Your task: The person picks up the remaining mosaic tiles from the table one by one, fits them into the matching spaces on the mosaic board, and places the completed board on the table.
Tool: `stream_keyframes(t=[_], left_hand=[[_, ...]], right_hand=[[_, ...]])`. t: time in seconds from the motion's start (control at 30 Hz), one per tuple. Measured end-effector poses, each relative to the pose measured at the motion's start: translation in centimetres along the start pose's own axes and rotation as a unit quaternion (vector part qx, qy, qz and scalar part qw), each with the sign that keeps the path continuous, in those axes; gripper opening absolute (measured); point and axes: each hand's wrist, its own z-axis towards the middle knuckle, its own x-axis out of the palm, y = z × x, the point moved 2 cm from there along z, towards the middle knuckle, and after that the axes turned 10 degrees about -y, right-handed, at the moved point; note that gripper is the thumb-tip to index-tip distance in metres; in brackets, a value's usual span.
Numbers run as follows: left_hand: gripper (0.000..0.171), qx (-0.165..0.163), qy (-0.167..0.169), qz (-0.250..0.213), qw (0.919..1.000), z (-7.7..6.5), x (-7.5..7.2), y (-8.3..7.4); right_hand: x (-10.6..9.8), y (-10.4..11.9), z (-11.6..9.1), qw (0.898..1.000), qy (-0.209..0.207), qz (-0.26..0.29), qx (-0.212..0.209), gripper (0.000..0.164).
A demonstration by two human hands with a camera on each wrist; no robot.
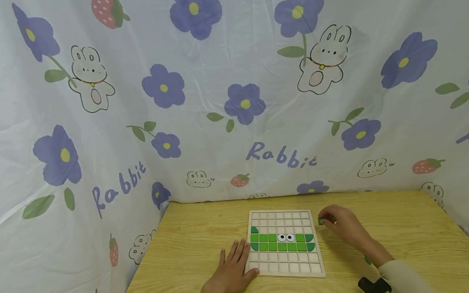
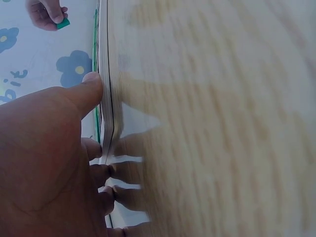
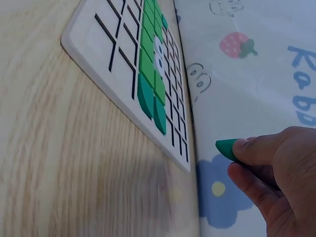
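Observation:
A wooden grid board (image 1: 288,267) lies on the table, two rows of its cells mostly filled with light green square tiles (image 1: 273,246). Dark green rounded tiles (image 1: 310,247) sit at both ends of these rows, and two white eye tiles (image 1: 286,238) are in the upper row. My left hand (image 1: 234,270) rests at the board's left edge with fingers straight, the thumb by its lower left corner. Beyond the upper right edge, my right hand (image 1: 344,227) pinches a dark green rounded tile (image 3: 226,148) between thumb and fingers, raised above the table.
Another dark green piece (image 1: 368,260) lies on the wooden table (image 1: 184,251), partly hidden by my right forearm. A black object (image 1: 374,286) shows beside the right sleeve. Behind the table hangs a white curtain (image 1: 211,165) with flowers and rabbits.

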Motion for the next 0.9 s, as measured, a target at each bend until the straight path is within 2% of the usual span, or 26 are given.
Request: stream_keyframes(t=[0.3, 0.67, 0.9], left_hand=[[0.083, 0.001, -0.002, 0.004, 1.0, 0.0, 0.0, -0.1], [0.083, 0.011, -0.008, -0.005, 0.9999, 0.1, 0.3, 0.2], [0.082, 0.006, -0.008, 0.003, 0.9999, 0.1, 0.3, 0.2]], right_hand=[[2.6, 1.8, 0.2, 0.999, 0.041, 0.026, 0.003, 0.012], [5.6, 4.0, -0.1, 0.994, 0.042, 0.077, -0.059, 0.012], [7.5, 5.6, -0.3, 0.991, 0.061, 0.11, -0.043, 0.009]])
